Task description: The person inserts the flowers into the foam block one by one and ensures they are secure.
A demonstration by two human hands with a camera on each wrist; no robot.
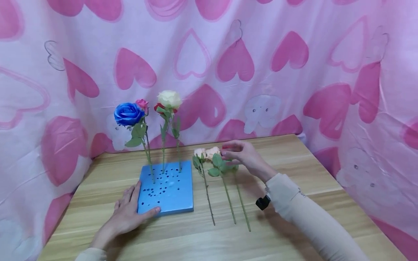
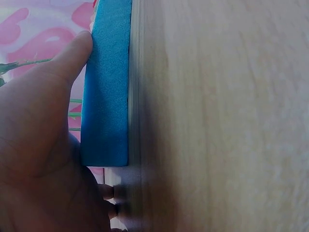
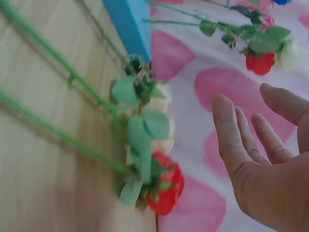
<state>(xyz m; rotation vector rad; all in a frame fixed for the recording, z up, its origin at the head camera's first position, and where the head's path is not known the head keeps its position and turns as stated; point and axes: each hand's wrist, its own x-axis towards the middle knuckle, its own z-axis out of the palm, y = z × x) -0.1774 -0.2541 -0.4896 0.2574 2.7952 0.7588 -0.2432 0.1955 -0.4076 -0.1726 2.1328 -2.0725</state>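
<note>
My left hand (image 1: 125,214) rests at the near left corner of a blue foam block (image 1: 183,195) full of holes, fingers along its left side and thumb laid on the front edge. Several artificial roses stand upright in the block, among them a blue rose (image 1: 128,114) and a white rose (image 1: 169,98). Beside the block lie two peach roses (image 1: 213,153) and a red rose (image 3: 166,188), their stems pointing toward me. Above the red rose, largely hiding it in the head view, hovers my right hand (image 1: 243,157), fingers spread and holding nothing.
A wooden table (image 1: 183,239) carries everything. A pink heart-print curtain (image 1: 228,94) hangs close behind it and along the sides. A small black device (image 1: 262,203) is at the right wrist. The standing roses rise well above the block.
</note>
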